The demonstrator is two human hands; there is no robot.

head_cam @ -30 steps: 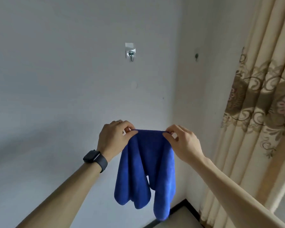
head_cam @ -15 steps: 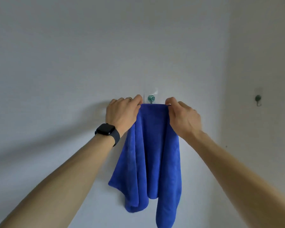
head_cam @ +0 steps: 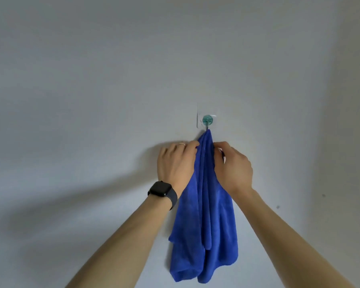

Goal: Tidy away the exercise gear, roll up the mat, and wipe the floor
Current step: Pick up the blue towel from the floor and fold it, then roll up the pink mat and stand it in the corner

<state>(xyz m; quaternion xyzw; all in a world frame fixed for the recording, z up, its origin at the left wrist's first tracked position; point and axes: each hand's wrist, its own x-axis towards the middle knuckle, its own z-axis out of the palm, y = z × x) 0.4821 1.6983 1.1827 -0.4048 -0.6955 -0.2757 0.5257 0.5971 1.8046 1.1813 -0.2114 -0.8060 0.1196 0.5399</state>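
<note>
We have the deep-blue microfibre cloth [head_cam: 204,194] bunched to a peak at the small teal adhesive hook [head_cam: 207,119] on the pale grey wall [head_cam: 92,80]. Our left hand [head_cam: 176,163] curls round the cloth's left edge, and our right hand [head_cam: 233,165] pinches the right edge, both just under the hook. If only a thin fold has caught, we judge it could slip off on release. A downward tug might peel the stick-on hook away.

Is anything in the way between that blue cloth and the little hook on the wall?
Nothing visible. The blue microfibre cloth meets the teal wall hook at its top, with the left hand and right hand gripping it below.
</note>
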